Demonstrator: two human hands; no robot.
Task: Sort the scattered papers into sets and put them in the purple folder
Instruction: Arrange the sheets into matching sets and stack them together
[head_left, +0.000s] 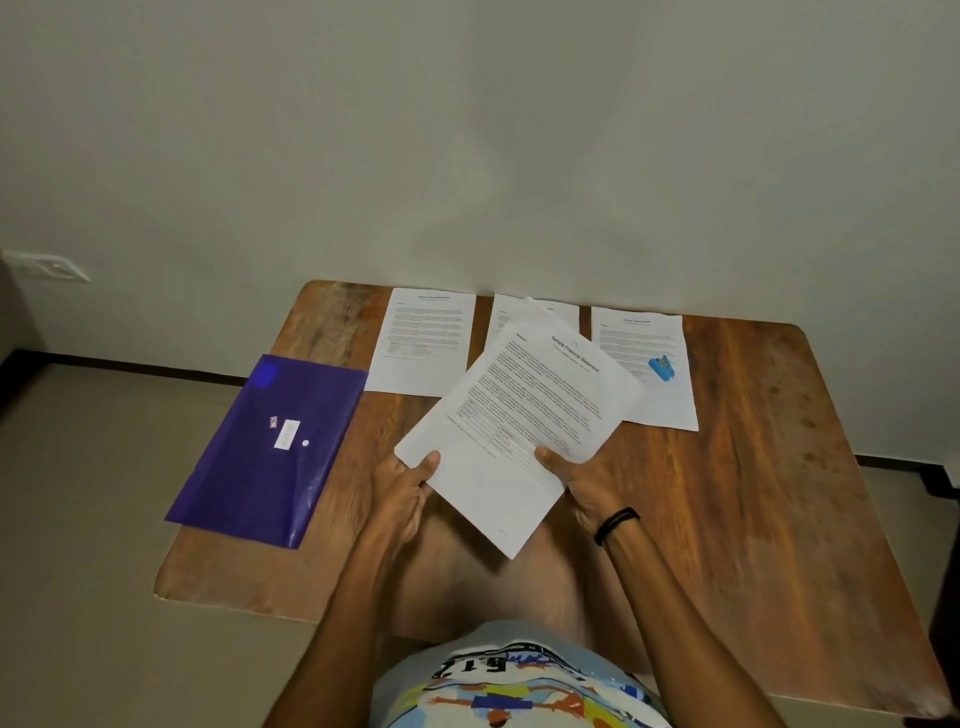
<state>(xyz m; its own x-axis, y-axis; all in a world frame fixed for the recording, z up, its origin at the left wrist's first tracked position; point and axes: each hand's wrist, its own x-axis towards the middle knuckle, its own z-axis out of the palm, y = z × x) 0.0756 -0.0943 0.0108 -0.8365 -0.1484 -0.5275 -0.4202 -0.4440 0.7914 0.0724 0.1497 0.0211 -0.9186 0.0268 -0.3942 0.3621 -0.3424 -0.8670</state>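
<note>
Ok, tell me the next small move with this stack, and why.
Probably lift off the top sheet, headed Sample Financial Statement, and lay it on the matching far sheet. The left hand and right hand both grip the held stack, while three sheets lie apart along the far edge, titles too blurred to read.

The held sheets (514, 410) cover most of the middle paper (519, 309), only its top strip shows. Body txt on every page is too small to read. On the left hand (408, 486) and right hand (582, 486) only the thumbs show, the rest is under the stack. The blue thing (661, 367) on the right paper (649, 400) is maybe a stapler, too blurry to call. The white label (287, 435) on the purple folder (249, 478) is unreadable.
</note>
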